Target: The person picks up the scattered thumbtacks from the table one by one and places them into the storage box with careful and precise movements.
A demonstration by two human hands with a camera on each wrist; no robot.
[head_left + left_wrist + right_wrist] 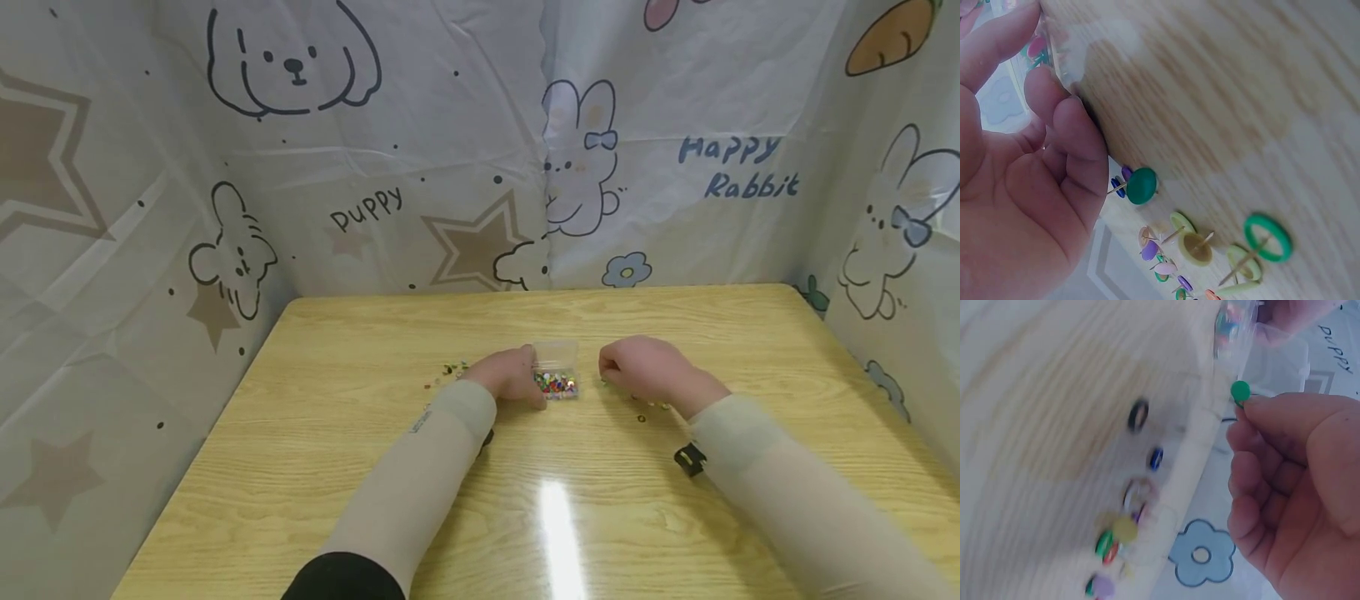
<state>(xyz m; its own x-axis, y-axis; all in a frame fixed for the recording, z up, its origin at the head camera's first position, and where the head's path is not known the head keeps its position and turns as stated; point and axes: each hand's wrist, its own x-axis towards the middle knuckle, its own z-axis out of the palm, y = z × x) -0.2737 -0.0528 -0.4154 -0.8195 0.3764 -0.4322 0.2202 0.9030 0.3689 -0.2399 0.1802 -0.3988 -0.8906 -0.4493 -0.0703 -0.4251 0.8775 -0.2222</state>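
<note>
A small clear plastic box stands in the middle of the table with its lid up, holding many colourful thumbtacks. My left hand grips the box from its left side, thumb and fingers around its edges. To the right of the box, my right hand pinches a green thumbtack between thumb and fingertips, the other fingers curled. In the left wrist view, loose thumbtacks, including a green one, lie on the table by the left hand.
On the wooden table, more loose thumbtacks lie under and beside the right hand. Another scatter of thumbtacks lies left of the box. Cloth printed with cartoon animals encloses the table at the back and sides.
</note>
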